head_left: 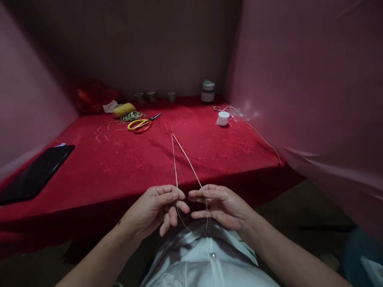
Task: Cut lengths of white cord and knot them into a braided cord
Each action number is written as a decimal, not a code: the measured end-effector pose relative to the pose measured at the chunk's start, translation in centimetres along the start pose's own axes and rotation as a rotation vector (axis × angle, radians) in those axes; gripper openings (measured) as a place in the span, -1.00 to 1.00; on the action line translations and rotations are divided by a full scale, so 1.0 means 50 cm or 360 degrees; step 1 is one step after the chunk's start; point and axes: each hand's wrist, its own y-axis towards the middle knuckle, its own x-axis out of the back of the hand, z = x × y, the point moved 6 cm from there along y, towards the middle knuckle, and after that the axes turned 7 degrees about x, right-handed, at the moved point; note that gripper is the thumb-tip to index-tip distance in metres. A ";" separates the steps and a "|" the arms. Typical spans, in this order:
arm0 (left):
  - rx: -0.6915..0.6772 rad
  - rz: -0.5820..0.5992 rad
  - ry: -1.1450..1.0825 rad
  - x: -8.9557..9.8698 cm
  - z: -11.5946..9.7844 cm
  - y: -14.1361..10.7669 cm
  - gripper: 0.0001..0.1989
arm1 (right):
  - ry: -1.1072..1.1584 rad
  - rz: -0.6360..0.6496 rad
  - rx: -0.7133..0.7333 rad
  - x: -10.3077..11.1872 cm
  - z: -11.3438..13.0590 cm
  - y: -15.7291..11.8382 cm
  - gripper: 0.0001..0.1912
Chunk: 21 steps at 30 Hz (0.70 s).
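Left hand [157,202] and right hand [225,205] each pinch the folded cord [188,162] by the bench's [125,161] near edge. Uneven pulling could let one leg slip, I'd say.

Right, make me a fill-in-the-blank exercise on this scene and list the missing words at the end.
1. Held by the left hand and right hand, the pale cord comes to a point facing ____ from the light shirt.
2. The cloth is coloured ____.
3. The scissors have one orange-red handle and one ____ handle.
4. The flat black object lies to the person's ____.

Missing words: away; red; yellow; left.
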 end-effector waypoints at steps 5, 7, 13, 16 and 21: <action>0.0026 0.0049 -0.0023 -0.004 0.020 0.000 -0.84 | -0.0010 -0.0042 -0.0045 0.010 -0.024 0.003 -0.90; 0.0030 0.0048 -0.0032 -0.003 0.028 0.002 -0.84 | -0.0017 -0.0052 -0.0061 0.013 -0.032 0.003 -0.88; -0.0004 0.0025 -0.0052 0.009 0.049 0.011 -0.85 | -0.0003 -0.0001 -0.0120 0.010 -0.047 0.003 -0.86; -0.0003 0.0003 -0.0038 0.016 0.059 0.017 -0.84 | -0.0023 -0.0006 -0.0142 0.011 -0.052 0.002 -0.85; 0.0007 -0.0008 0.0061 0.021 0.077 0.022 -0.82 | -0.0065 -0.0009 -0.0157 0.019 -0.065 0.001 -0.81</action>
